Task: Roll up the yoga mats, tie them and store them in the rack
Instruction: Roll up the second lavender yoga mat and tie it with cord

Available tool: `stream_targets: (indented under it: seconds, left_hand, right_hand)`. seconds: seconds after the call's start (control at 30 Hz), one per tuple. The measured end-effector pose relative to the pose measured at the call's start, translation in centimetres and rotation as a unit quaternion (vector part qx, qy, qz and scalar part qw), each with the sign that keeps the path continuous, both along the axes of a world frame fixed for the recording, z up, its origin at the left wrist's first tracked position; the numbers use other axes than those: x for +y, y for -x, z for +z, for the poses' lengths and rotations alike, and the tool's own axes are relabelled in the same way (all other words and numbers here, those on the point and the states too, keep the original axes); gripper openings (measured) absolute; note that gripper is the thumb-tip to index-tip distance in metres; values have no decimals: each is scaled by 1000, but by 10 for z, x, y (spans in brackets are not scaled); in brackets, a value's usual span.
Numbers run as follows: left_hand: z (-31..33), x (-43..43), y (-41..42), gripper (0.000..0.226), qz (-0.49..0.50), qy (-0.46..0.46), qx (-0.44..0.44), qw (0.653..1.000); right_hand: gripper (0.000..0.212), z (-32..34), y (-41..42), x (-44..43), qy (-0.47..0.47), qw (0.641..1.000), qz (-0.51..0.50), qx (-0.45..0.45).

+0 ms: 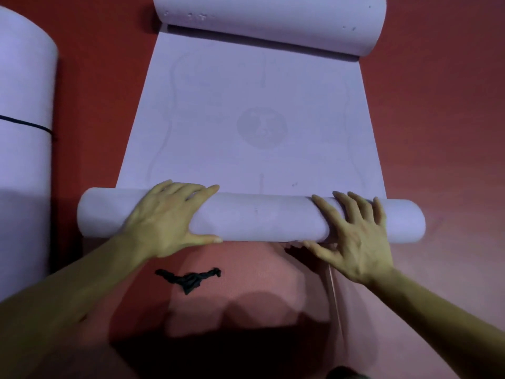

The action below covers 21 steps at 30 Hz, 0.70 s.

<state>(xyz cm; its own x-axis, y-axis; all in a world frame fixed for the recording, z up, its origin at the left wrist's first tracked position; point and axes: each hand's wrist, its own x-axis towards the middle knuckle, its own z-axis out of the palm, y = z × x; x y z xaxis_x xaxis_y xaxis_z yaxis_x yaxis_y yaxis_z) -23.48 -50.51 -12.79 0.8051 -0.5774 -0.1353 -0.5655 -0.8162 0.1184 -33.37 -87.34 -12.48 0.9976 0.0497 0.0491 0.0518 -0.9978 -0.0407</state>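
Note:
A pale lilac yoga mat [251, 127] lies flat on the red floor, stretching away from me. Its near end is wound into a roll [259, 217] that runs left to right. My left hand [166, 220] presses on the left part of the roll, fingers spread over the top and thumb on the near side. My right hand [355, 239] rests the same way on the right part. The far end of the mat curls up into a second roll [273, 20]. A black tie string [191, 279] lies crumpled on the floor just behind the roll, between my forearms.
At the left stands another rolled lilac mat [24, 149], bound with a thin black string [24, 123]. Red floor [437, 119] surrounds the mats on both sides. My own shadow darkens the floor near the bottom edge.

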Motion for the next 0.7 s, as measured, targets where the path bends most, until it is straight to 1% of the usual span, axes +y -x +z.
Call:
stream_targets:
  seconds: [0.07, 0.13, 0.17, 0.23, 0.27, 0.3, 0.4, 0.47, 0.6, 0.7]
  left_hand:
    - [0, -2, -8, 106, 7, -8, 21, 1000]
    - [-1, -3, -8, 106, 12, -4, 8, 1000]
    - [-2, -3, -6, 103, 18, 9, -9, 1000]
    - [-2, -5, 5, 91, 40, 75, -63, 994]
    - [-3, -6, 11, 87, 43, 93, -88, 991]
    - [-4, -7, 15, 87, 40, 84, -97, 991]
    - [-10, -6, 10, 104, 23, 1, -75, 997]
    - [-12, -4, 1, 111, 17, -30, -67, 997]
    - [-16, -4, 1, 106, 13, -8, -100, 995]
    - [-11, 2, 10, 99, 15, 26, -122, 992]
  right_hand:
    - [95, -1, 1, 2, 5, 1000, 6, -8]
    - [96, -3, -7, 0, 13, 1000, 2, -1]
    - [95, -3, -12, -2, 18, 1000, -1, 5]
    - [94, -3, -23, -6, 19, 1000, -3, 14]
    - [93, -3, -29, -9, 18, 1000, -2, 16]
    - [93, -3, -35, -11, 16, 1000, -1, 19]
    - [93, -3, -45, -12, 7, 1000, -1, 23]
    - [91, -3, -46, -12, -4, 1000, 1, 12]
    - [89, -1, -37, -14, -34, 999, 34, -18]
    - [91, -1, -15, -8, -27, 997, 54, -39]
